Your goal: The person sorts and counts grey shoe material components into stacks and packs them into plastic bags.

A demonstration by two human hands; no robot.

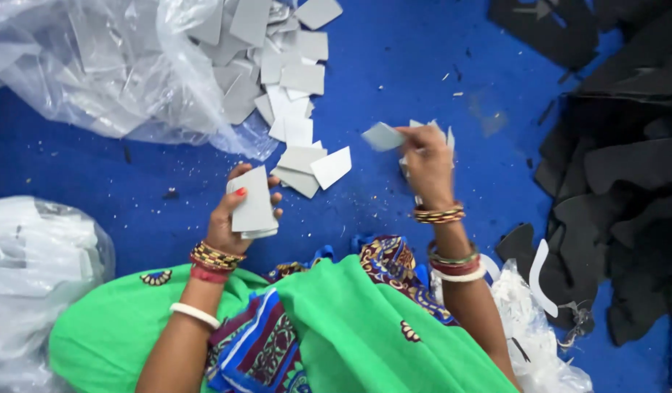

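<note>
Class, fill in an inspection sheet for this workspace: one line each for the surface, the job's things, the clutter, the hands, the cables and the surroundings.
Surface: blue cloth, dotted with small scraps.
Job's things: loose grey cards spill from a clear plastic bag; a stack of grey cards; a single grey card.
Clutter: black cut pieces heaped at one side; a white curved strip.
Hands: left hand grips the stack; right hand pinches the single card and holds more.
Cables: nothing seen.
Surroundings: green garment on the lap; more plastic bags.
</note>
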